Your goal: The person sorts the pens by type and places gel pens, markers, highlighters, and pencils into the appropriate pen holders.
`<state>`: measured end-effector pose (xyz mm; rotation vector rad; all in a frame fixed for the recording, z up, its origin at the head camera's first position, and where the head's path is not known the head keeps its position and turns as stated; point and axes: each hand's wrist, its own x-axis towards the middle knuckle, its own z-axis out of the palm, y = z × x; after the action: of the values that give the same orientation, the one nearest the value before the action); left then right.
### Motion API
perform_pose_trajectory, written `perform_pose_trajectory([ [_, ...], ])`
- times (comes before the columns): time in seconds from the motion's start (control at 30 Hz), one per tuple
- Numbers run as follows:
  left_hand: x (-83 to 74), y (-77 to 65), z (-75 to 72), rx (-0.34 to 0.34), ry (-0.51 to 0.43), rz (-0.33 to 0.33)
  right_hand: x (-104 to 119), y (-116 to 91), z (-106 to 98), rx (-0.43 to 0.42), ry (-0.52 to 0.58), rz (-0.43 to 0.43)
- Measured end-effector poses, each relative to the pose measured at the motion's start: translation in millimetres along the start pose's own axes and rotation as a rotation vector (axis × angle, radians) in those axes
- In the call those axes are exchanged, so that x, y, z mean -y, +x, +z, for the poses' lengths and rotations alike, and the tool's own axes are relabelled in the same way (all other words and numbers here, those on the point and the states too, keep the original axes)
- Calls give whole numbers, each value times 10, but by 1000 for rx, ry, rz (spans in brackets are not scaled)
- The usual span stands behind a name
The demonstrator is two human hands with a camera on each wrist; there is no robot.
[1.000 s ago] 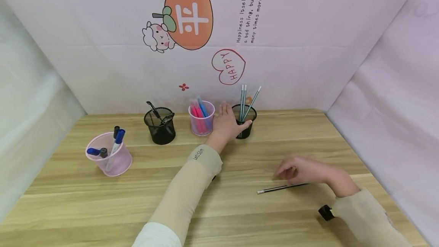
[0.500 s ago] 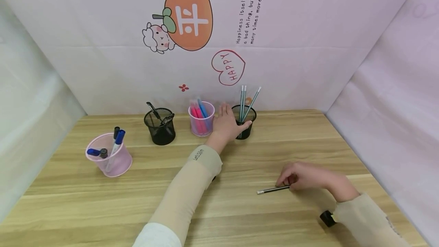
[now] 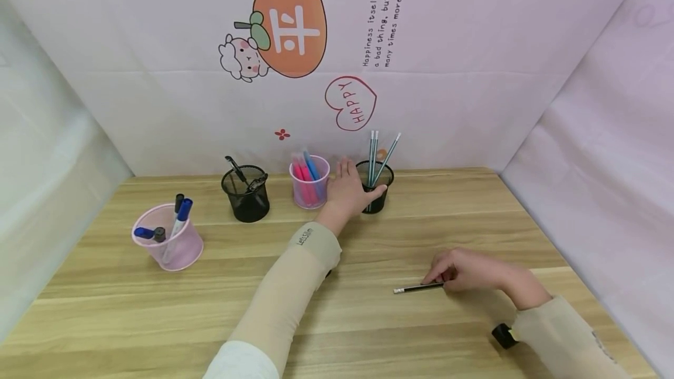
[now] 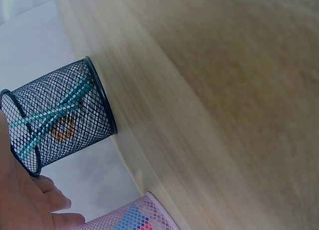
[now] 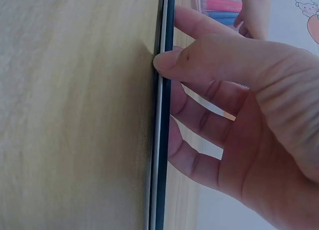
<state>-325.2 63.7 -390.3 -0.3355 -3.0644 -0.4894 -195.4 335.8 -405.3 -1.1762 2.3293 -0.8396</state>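
My right hand (image 3: 468,272) pinches a dark striped pencil (image 3: 418,288) with a white eraser end, low over the table at the right. In the right wrist view the thumb presses one side of the pencil (image 5: 163,125) while the fingers lie behind it. Fingers extended, my left hand (image 3: 347,193) reaches between two mesh cups at the back. Its thumb overlaps the rim of the black mesh cup (image 3: 375,204), which holds several green-striped pencils (image 3: 372,154). The other fingers are right beside the pink mesh cup (image 3: 309,199), where pink and blue pens (image 3: 302,173) stand.
Left of these stands another black mesh cup (image 3: 250,208) with black pens. A larger pink mesh cup (image 3: 181,250) with several blue- and black-capped markers is at the far left. A small dark thing peeks out beside the left sleeve (image 3: 295,285). White cloth walls (image 3: 447,98) border the table.
My right hand has come down onto the pencil and gripped it; the pencil's eraser end has shifted slightly up in the head view. The left hand has stayed in place.
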Motion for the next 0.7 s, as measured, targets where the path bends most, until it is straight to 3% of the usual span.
perform_pose_trajectory([
  [0.43,-6,-4,2,9,-15,-4,41,-9,-150,-123,-38,75],
  [0.7,-10,-13,-12,8,-19,0,27,-16,-294,-180,-77,55],
])
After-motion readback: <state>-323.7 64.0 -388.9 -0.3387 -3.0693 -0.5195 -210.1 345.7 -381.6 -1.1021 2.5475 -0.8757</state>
